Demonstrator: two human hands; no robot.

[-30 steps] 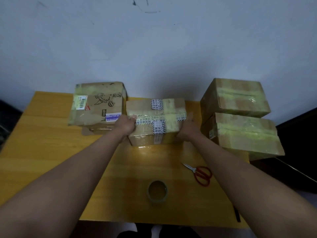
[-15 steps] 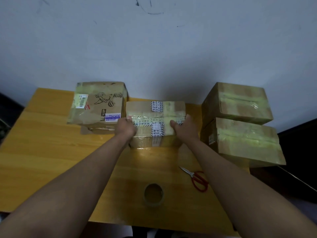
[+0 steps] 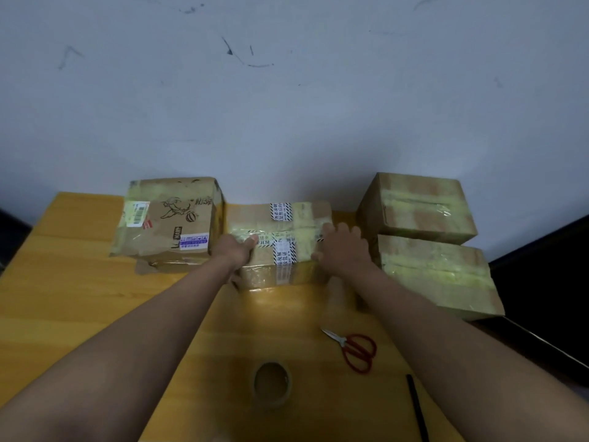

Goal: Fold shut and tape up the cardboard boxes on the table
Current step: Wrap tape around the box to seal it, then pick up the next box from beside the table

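Note:
The middle cardboard box (image 3: pixel 280 224) sits closed on the yellow table (image 3: pixel 63 298), with clear tape and printed white tape strips across its top. My left hand (image 3: pixel 234 250) holds its left front corner, thumb lying on the lid and fingers curled down the side. My right hand (image 3: pixel 342 247) lies flat on the right part of the lid, fingers spread and pressing on the tape. A roll of clear tape (image 3: pixel 271 384) lies flat near the table's front edge, between my forearms.
A taped box with labels and a cartoon print (image 3: pixel 169 218) stands left of the middle box, touching it. At the right, one taped box (image 3: pixel 417 205) is stacked on another (image 3: pixel 436 272). Red-handled scissors (image 3: pixel 353 349) and a black pen (image 3: pixel 416 406) lie front right.
My right hand has moved from the box's right side up onto its lid and now presses there. My left hand stays at the left front corner.

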